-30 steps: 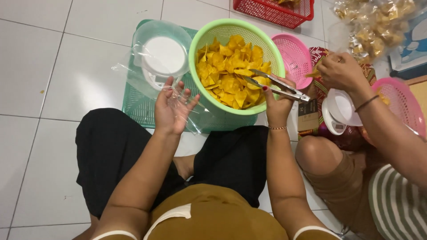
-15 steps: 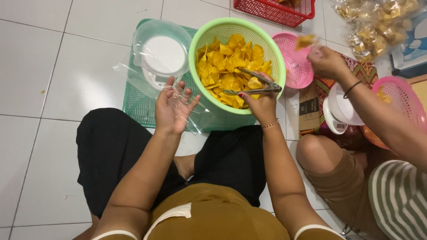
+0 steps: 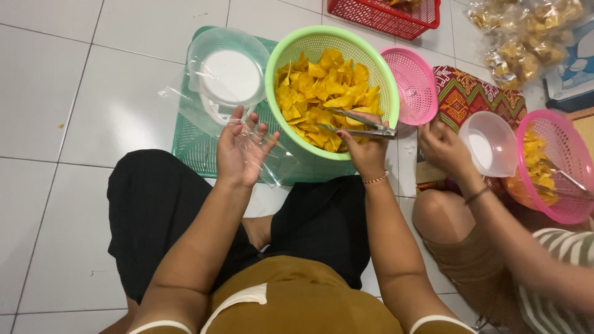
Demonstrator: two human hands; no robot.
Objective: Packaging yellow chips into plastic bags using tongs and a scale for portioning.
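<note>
I see left hand (image 3: 240,150) open, thin clear bag (image 3: 272,162) draped over palm. Right hand (image 3: 365,154) grips metal tongs (image 3: 359,122) over yellow chips (image 3: 325,93) in green basket (image 3: 275,68), far centre. Chips look light, brittle; pinch gently, mid-piece. Bag flimsy, slippery.

My left hand (image 3: 240,150) sits at about eleven o'clock from my lap, palm up, fingers spread and slightly curled. My right hand (image 3: 365,154) reaches toward one o'clock, knuckles up, fingers pinched closed in a grip. Both forearms are bare and extend forward from my torso, elbows bent.
</note>
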